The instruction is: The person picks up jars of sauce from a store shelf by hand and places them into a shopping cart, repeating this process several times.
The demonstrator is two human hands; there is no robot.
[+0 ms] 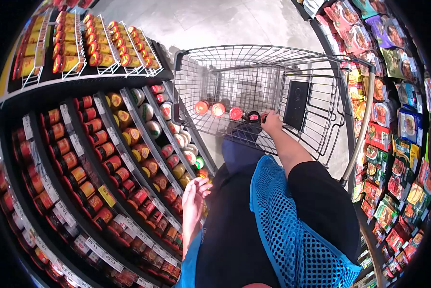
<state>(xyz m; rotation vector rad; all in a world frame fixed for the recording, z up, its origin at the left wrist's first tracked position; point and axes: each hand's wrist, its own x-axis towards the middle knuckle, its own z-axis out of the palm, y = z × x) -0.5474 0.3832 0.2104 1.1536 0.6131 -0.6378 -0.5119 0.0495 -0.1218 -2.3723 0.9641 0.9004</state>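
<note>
My right hand (272, 124) reaches into the wire shopping cart (234, 50). Its fingers are closed around a small dark jar (264, 117), mostly hidden by the hand. Just left of it, a jar with a black lid (254, 116) stands in a row with a red-lidded jar (235, 113) and two orange-red jars (218, 109). Beside the shelf of jars, my left hand (194, 196) hangs with loosely bent fingers slightly apart and nothing visible in them.
Sloping shelves (124, 158) of jars with price strips line the left side. Wire racks of yellow-labelled bottles (100, 48) stand at the far left. Packaged food (393, 144) fills the right side. The cart's handle (366, 125) curves along its right end, above grey floor (254, 21).
</note>
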